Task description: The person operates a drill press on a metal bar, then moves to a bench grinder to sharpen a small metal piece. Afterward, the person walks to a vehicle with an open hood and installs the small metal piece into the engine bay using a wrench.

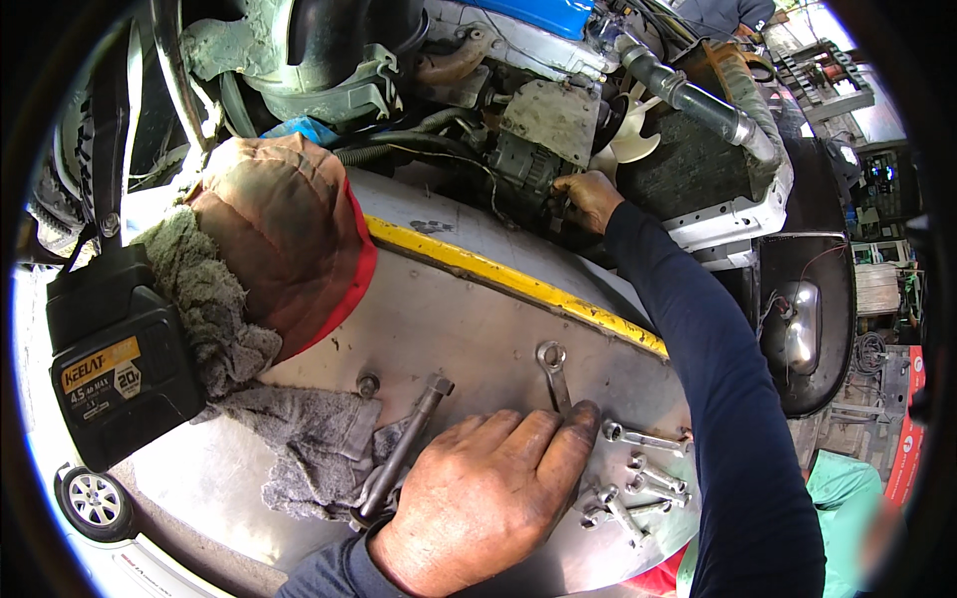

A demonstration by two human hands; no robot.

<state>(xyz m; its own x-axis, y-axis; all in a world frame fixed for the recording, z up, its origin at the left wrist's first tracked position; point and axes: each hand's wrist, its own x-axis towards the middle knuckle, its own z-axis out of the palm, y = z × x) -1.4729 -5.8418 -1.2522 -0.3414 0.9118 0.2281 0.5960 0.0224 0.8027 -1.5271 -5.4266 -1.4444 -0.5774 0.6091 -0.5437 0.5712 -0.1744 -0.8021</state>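
Observation:
My left hand (483, 488) lies back up over the metal panel (469, 329), its fingers curled over the shank of a ring-ended wrench (551, 357). The wrench's ring end sticks out beyond the fingers; the fingertips' grip is mostly hidden. My right hand (592, 200) reaches into the engine bay, beside a dark, finned engine part (526, 162). Its fingers are closed at that part's lower side, and what they grip is too small to make out. Several small wrenches (653, 472) lie right of my left hand. To its left is a long bar with a socket (414, 429).
A loose socket (368, 384) and grey rag (319, 434) lie on the panel. At left are a black battery pack (125, 369) and a brown, red-edged cloth cap (284, 234). A yellow edge (508, 284) borders the bay; a fan (636, 135) is near my right hand.

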